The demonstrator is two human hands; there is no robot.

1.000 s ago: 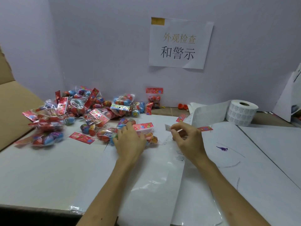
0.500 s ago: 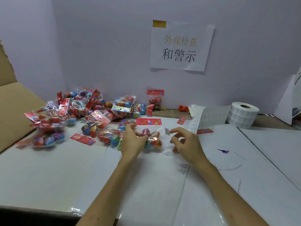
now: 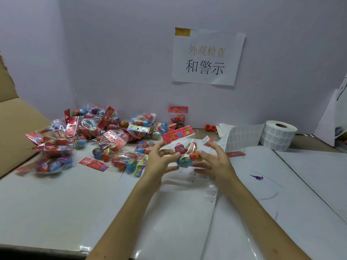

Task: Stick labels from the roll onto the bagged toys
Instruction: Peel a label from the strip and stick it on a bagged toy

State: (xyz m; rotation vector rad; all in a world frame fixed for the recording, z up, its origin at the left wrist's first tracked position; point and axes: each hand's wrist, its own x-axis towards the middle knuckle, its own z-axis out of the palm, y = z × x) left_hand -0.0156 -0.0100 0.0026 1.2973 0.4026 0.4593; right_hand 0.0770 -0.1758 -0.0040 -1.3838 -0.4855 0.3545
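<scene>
Both hands hold one bagged toy lifted above the table: a clear bag of coloured eggs with a red header card. My left hand grips its left side, fingers curled round it. On the bag's right side is my right hand, thumb against the bag and lower fingers curled under it. A small white label clings to its raised index fingertip, just right of the header card. The label roll stands at the back right, with a strip of backing paper trailing left from it.
A pile of bagged toys covers the back left of the white table. A few loose labels lie on the sheet below my hands. One bag leans on the back wall under a paper sign. A cardboard flap rises at left.
My left hand picked a bagged toy from the pile's edge and lifted it. My right hand, carrying a label, moved in to the bag's right side.
</scene>
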